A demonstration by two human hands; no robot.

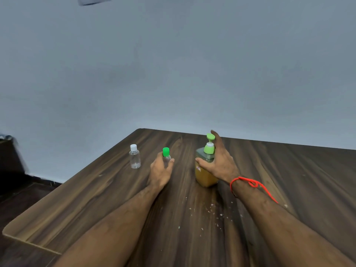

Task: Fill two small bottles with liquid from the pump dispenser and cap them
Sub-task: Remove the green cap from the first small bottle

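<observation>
Head view. Dispenser (206, 166), green pump, amber liquid, upright on the bench (289, 180). Right hand (219, 162) against its right side, fingers spread wide and straight, thumb on its front. Left of the dispenser, left hand (160, 168) with fingers curled round the green-capped bottle (166, 156). Farther left, well apart, stands the white-capped bottle (134, 158), clear. Red thread (252, 185) circles the right wrist.

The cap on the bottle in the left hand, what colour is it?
Green. The cap shows clearly in the head view, above the left hand.
</observation>
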